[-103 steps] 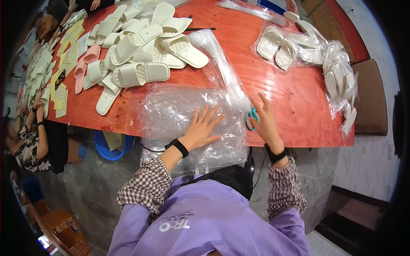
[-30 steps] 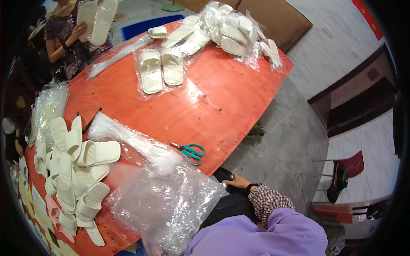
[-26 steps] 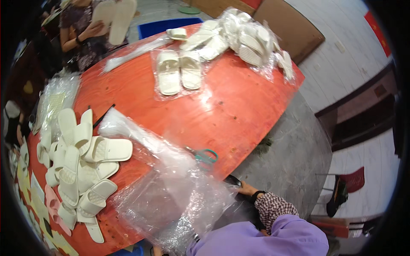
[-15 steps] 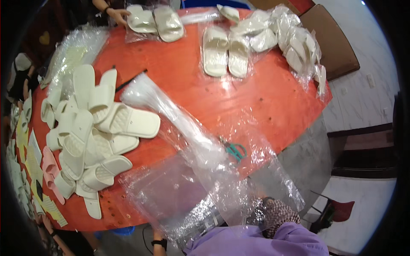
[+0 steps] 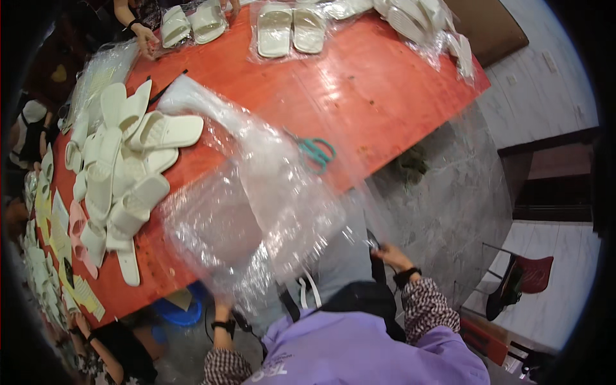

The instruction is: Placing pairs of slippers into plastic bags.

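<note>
Clear plastic bags (image 5: 301, 215) lie over the near edge of the red table and hang towards my lap. My left hand (image 5: 222, 309) is low, just beneath their left part; its fingers are hidden by the plastic. Out to the right, past the table edge, my right hand (image 5: 394, 258) has its fingers curled at a dark narrow thing beside my leg, which I cannot make out. Green-handled scissors (image 5: 316, 154) rest among the plastic. To the left is a pile of cream slippers (image 5: 122, 163), with pink slippers (image 5: 80, 237) beside it.
Bagged slippers (image 5: 290, 31) stand along the far side of the red table (image 5: 378, 109). At the far left, another person's hand (image 5: 146, 40) is beside a bagged pair. A blue basin (image 5: 179, 311) sits below the table, and a red chair (image 5: 532, 273) stands right.
My view has shifted, showing more of my lap and the floor. My right hand has come out from behind the plastic to the right. The other person's hand has moved off the bagged slippers.
</note>
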`<act>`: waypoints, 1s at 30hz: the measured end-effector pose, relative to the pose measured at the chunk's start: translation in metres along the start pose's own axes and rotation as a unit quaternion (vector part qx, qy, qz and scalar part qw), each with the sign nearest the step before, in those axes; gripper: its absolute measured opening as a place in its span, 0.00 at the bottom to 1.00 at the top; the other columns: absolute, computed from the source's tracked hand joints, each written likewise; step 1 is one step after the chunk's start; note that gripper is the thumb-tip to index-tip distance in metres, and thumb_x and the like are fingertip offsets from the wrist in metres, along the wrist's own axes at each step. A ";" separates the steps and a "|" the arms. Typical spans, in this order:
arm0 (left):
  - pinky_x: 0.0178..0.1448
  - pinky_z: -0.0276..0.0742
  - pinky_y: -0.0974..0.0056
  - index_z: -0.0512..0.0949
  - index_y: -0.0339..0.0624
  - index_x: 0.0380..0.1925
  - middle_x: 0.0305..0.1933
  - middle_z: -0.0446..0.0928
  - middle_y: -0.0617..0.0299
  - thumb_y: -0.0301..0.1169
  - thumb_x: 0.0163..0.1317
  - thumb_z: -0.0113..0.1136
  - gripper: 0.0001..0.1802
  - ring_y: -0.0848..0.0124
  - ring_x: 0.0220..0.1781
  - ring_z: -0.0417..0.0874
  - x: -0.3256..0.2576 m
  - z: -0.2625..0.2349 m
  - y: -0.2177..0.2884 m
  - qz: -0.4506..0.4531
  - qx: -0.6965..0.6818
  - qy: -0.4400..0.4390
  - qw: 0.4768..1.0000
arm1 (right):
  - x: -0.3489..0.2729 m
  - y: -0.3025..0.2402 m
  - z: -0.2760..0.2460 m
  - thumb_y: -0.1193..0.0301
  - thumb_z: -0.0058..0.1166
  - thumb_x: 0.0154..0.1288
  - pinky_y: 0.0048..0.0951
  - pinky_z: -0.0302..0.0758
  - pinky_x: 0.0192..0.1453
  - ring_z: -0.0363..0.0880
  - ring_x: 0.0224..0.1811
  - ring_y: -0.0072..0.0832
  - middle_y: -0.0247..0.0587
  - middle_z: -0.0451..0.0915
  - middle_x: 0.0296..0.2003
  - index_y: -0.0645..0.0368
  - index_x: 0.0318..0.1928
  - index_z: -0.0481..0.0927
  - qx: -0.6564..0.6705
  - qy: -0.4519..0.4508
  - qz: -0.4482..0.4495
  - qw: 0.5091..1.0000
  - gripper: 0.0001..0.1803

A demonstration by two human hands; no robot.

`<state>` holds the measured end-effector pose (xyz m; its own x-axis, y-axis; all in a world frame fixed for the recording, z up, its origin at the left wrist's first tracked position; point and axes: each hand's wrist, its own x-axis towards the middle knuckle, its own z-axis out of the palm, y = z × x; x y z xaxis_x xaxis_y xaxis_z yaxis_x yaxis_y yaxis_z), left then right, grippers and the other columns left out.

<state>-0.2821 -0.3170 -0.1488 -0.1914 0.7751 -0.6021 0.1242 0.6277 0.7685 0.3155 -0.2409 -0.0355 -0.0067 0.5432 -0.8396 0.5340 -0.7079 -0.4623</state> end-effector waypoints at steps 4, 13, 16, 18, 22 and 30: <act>0.50 0.71 0.57 0.74 0.36 0.44 0.46 0.76 0.51 0.29 0.63 0.56 0.12 0.60 0.45 0.75 0.013 -0.049 -0.082 0.098 0.094 0.048 0.990 | 0.019 -0.075 -0.024 0.69 0.57 0.64 0.36 0.72 0.60 0.77 0.57 0.41 0.51 0.78 0.53 0.64 0.56 0.77 -0.033 0.361 -0.285 0.887 0.21; 0.57 0.71 0.61 0.73 0.40 0.57 0.56 0.76 0.60 0.57 0.76 0.33 0.33 0.67 0.55 0.75 -0.071 0.020 0.114 0.103 -0.372 0.054 0.921 | -0.042 -0.314 0.046 0.68 0.60 0.62 0.47 0.63 0.69 0.64 0.66 0.51 0.51 0.68 0.63 0.56 0.64 0.72 -0.220 0.207 -0.638 0.708 0.29; 0.56 0.72 0.61 0.69 0.43 0.61 0.56 0.76 0.61 0.59 0.75 0.32 0.34 0.70 0.54 0.76 -0.088 0.014 0.146 0.064 -0.486 -0.027 0.871 | -0.031 -0.346 0.091 0.60 0.62 0.61 0.55 0.58 0.71 0.57 0.71 0.54 0.50 0.63 0.68 0.50 0.67 0.68 -0.327 0.153 -0.669 0.650 0.34; 0.52 0.74 0.64 0.70 0.46 0.60 0.54 0.77 0.62 0.59 0.73 0.38 0.32 0.70 0.53 0.77 -0.083 -0.002 0.104 0.081 -0.402 0.042 0.911 | -0.032 -0.359 0.129 0.55 0.62 0.60 0.60 0.55 0.72 0.54 0.73 0.55 0.49 0.60 0.69 0.46 0.68 0.67 -0.366 0.100 -0.687 0.619 0.36; 0.49 0.78 0.66 0.72 0.43 0.57 0.50 0.79 0.62 0.41 0.70 0.56 0.21 0.71 0.44 0.81 -0.080 0.026 0.146 -0.003 -0.446 -0.007 0.895 | 0.017 -0.333 0.150 0.47 0.65 0.53 0.75 0.49 0.69 0.47 0.76 0.54 0.48 0.58 0.71 0.36 0.66 0.69 -0.495 0.047 -0.639 0.587 0.39; 0.59 0.74 0.62 0.72 0.32 0.58 0.53 0.78 0.55 0.36 0.64 0.61 0.26 0.67 0.56 0.78 -0.066 0.015 0.163 0.226 -0.216 0.018 0.950 | 0.045 -0.315 0.169 0.32 0.56 0.50 0.85 0.48 0.62 0.47 0.76 0.55 0.50 0.63 0.66 0.37 0.64 0.71 -0.510 0.037 -0.561 0.651 0.43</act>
<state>-0.2344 -0.2648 0.0126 -0.2469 0.9506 -0.1881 -0.2074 0.1377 0.9685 0.0038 -0.0699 0.0242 -0.8559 0.5070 -0.1019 0.5116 0.8011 -0.3108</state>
